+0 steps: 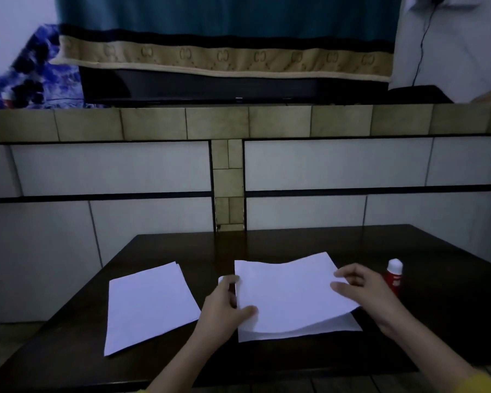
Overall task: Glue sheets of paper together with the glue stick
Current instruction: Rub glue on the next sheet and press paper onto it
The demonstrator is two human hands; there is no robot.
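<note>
1. White top sheet (289,293) is sitting lower centre of the frame, and we are seeing both hands on it.
2. We are seeing the left hand (224,304) pinching the sheet's left edge, thumb on top near the lower left corner, other fingers curling at the edge.
3. We are seeing the right hand (360,287) gripping the sheet's right edge, thumb lying on top, fingers bent above the far right corner.
4. We are noting the sheet is bowing: its far edge is wavy and its right side is lifting off the sheet below.
5. We are seeing a bottom sheet (309,333) lying flat under it, peeking out along the near edge and lower right.
6. We are spotting a separate paper stack (148,304) lying lower left of the frame, rotated a bit, apart from the held sheet; a second edge is showing at its far right corner.
7. We are seeing the glue stick (394,275) standing upright right of centre, red body, white cap on, just behind the right hand; whether they are touching we cannot tell.
8. We are seeing everything resting on a dark wooden table (267,242).
9. We are noting a tiled wall (111,168) behind the table, and a teal curtain (224,15) with a beige border running across the top of the frame.
</note>
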